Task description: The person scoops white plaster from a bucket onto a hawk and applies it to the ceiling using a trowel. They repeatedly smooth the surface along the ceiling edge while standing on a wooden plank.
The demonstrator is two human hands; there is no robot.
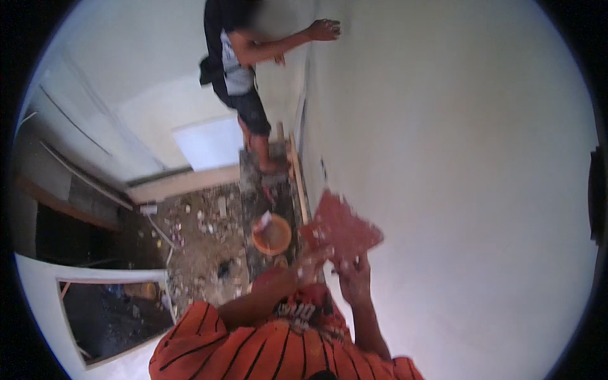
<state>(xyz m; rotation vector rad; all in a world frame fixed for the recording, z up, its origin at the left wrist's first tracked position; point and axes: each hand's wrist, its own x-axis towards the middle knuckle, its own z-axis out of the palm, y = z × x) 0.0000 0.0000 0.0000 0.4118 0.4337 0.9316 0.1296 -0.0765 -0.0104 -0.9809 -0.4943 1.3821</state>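
Observation:
A flat red plastering board (348,233), smeared with pale plaster and angular at its corners, is held up in front of me near the wall. My right hand (354,277) is closed on its lower edge. Beside it, my left hand (311,263) is at the board's lower left side, plaster-spotted and partly blurred. Its fingers look closed, but what they grip cannot be made out. Below the left hand's side, an orange bucket (272,235) with something pale at its rim stands on the scaffold plank (250,196).
The large pale wall (468,190) rises close on my right. Farther along the plank, another person (244,69) stands with a hand against the wall. Rubble-strewn ground (202,234) lies lower on the left, with a white panel (212,144) and a window opening (117,316) nearby.

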